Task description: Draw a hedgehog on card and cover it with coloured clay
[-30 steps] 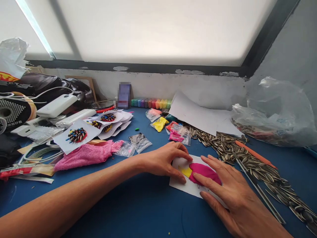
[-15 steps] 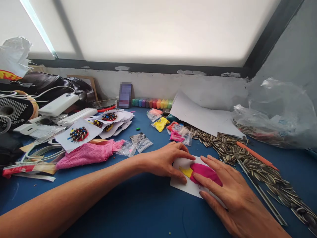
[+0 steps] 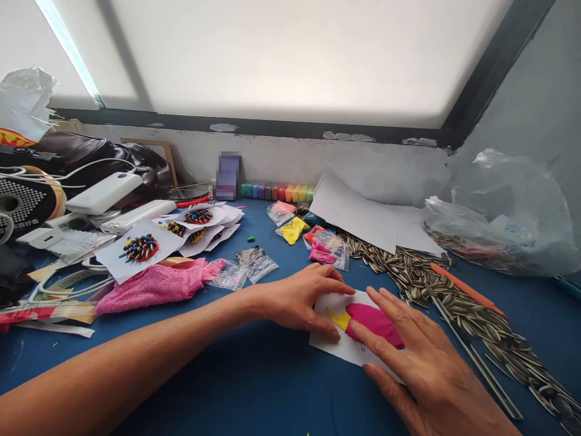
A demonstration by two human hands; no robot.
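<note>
A small white paper sheet (image 3: 323,344) lies on the blue table, bearing a flat magenta clay shape (image 3: 374,324) joined to a smaller yellow clay piece (image 3: 338,317). My left hand (image 3: 313,297) rests at the sheet's left side, fingers apart and curved, thumb on the paper by the yellow clay. Over the sheet's right part spreads my right hand (image 3: 417,357), its index fingertip touching the magenta clay near the yellow join. Neither hand grips anything. The right end of the sheet is hidden under my right hand.
Striped sunflower seeds (image 3: 447,297) lie right of the sheet, with metal tweezers (image 3: 476,354) and an orange stick (image 3: 467,289) on them. Small clay bags (image 3: 293,230) lie behind. At left are seed-covered paper cards (image 3: 140,248), a pink cloth (image 3: 154,289) and a white power bank (image 3: 104,192).
The whole scene has shifted slightly as the camera moved. Both hands keep nearly the same place on the sheet, the right index fingertip still on the magenta clay.
</note>
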